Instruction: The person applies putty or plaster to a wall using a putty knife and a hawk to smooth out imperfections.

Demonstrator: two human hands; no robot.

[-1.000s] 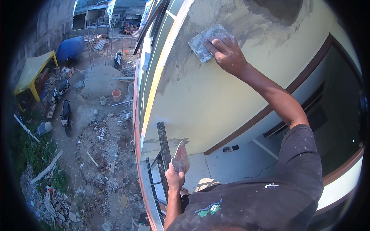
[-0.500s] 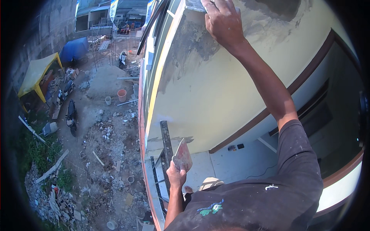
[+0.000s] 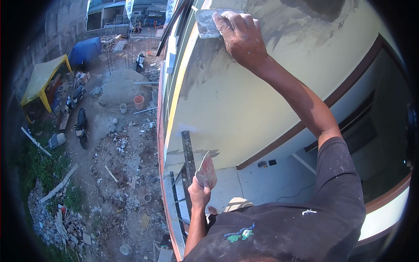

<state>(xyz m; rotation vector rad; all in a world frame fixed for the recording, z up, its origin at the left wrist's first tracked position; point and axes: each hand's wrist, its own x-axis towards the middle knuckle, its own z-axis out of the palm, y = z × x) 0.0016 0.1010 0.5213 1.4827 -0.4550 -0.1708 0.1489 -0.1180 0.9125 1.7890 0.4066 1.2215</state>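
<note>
My right hand (image 3: 242, 36) is raised at arm's length, fingers closed round a wide flat putty knife (image 3: 208, 22). Its pale-smeared blade lies against the cream wall (image 3: 227, 113) near the wall's outer corner. Grey patches of filler (image 3: 209, 65) streak the wall around and below the blade. Low down, my left hand (image 3: 199, 194) grips a second flat plate (image 3: 207, 172), reddish and smeared with grey, held upright beside a dark metal bar (image 3: 188, 153). How the fingers wrap under that plate is partly hidden.
A dark metal frame (image 3: 179, 205) stands by my left forearm at the ledge (image 3: 163, 183). Beyond the ledge, far below, lie rubble, motorbikes (image 3: 81, 126), a bucket (image 3: 139, 102) and a yellow canopy (image 3: 46, 81). A brown-framed opening (image 3: 331, 98) is on the right.
My right hand and the putty knife have moved down and slightly left along the wall; more of the blade now shows. The left hand's plate has shifted only slightly.
</note>
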